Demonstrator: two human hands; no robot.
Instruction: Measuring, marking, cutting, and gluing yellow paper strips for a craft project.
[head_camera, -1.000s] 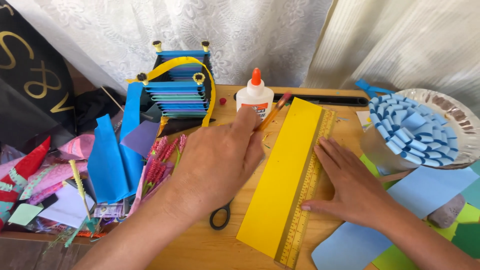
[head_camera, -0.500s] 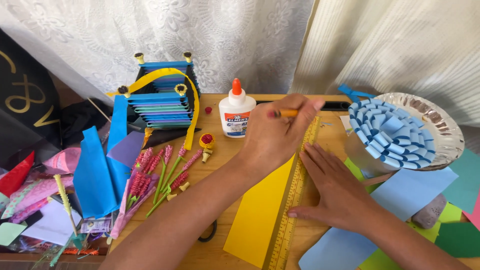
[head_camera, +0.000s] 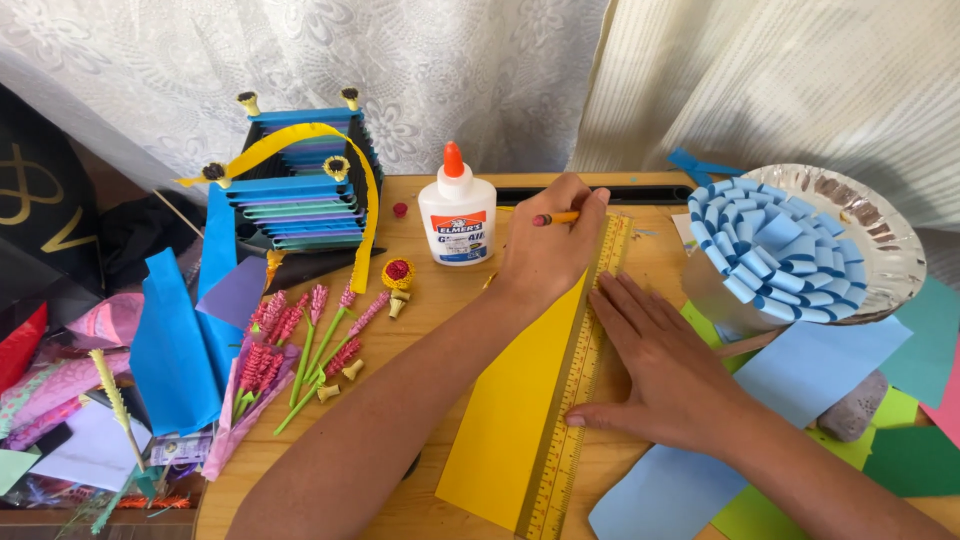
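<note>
My left hand (head_camera: 545, 250) reaches across from the lower left, forearm laid diagonally over the yellow paper (head_camera: 520, 410). Its fingers are closed round a pencil (head_camera: 556, 217), held near the far end of the yellow ruler (head_camera: 585, 370); the pencil's orange shaft and red end stick out to the right of my knuckles. I cannot tell where its tip sits.

My right hand (head_camera: 665, 370) lies flat, palm down, fingers spread and loose, grasping nothing. The fingertips press on the ruler's right edge about midway along it. The wrist comes in from the lower right.

The ruler runs along the right edge of the yellow paper, both slanting from the near edge of the wooden worktop (head_camera: 440, 300) up toward the far side.

Just left of my left hand stands a white glue bottle (head_camera: 457, 208) with an orange cap, upright. Farther left, a stack of blue paper strips with a yellow band (head_camera: 300, 190), and pink paper flowers (head_camera: 300, 350) on green stems lying loose. To the right, a silver paper plate (head_camera: 870, 240) carries blue paper loops (head_camera: 765, 250). Light blue sheets (head_camera: 800, 380) and green paper (head_camera: 915, 460) lie under and beside my right forearm.
</note>
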